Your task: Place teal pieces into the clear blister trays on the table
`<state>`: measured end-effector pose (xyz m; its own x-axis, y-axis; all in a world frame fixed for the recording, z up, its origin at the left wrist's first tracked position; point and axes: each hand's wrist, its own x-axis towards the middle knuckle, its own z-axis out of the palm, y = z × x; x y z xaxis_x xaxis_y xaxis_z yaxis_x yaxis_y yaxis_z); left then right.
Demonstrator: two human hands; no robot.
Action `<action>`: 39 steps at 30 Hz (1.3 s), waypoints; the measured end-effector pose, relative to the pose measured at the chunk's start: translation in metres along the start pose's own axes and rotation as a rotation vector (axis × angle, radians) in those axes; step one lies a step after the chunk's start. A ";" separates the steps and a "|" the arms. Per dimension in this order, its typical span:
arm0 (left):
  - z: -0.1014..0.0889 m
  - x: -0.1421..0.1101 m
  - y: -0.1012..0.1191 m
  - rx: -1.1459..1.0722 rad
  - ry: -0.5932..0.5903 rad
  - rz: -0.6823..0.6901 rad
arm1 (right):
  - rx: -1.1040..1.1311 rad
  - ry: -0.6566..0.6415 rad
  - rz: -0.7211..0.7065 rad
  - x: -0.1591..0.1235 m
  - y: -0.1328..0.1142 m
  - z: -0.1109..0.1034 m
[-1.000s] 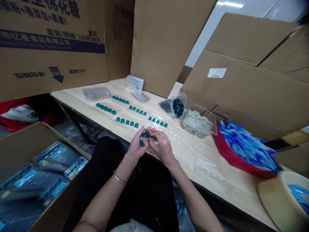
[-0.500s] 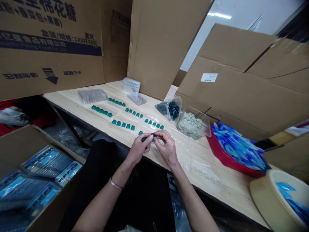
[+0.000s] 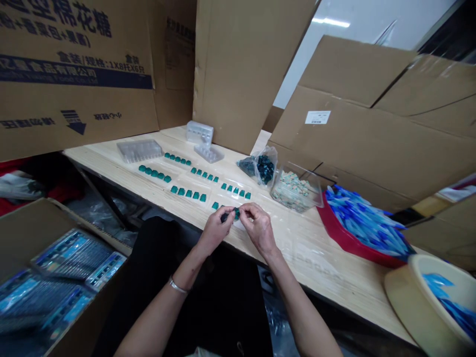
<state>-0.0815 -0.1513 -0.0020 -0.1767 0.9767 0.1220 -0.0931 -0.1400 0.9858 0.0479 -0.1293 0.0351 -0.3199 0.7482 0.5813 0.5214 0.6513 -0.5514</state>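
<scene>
The pale wood-grain tabletop looks smooth and matt; glossy teal plastic caps lie on it beside clear plastic trays.

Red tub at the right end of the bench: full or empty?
Full: blue pieces lie heaped across the whole red tub, rising above its rim and hiding its floor.

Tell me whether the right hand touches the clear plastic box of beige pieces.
Apart. The head view shows a gap of pale wooden table between the right hand and the clear plastic box.
</scene>
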 end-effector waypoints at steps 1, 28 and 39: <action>0.000 0.001 -0.001 0.030 0.005 0.022 | -0.041 -0.007 -0.030 -0.001 0.000 0.002; -0.020 0.006 0.009 -0.677 -0.191 -0.297 | -0.047 -0.230 -0.045 -0.005 0.044 -0.036; -0.020 0.013 0.008 -1.078 -0.118 -0.548 | -0.288 -0.376 -0.164 -0.007 0.051 -0.012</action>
<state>-0.1040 -0.1435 0.0056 0.2267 0.9499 -0.2153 -0.9047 0.2872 0.3148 0.0857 -0.1025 0.0103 -0.6512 0.6674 0.3614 0.6208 0.7423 -0.2523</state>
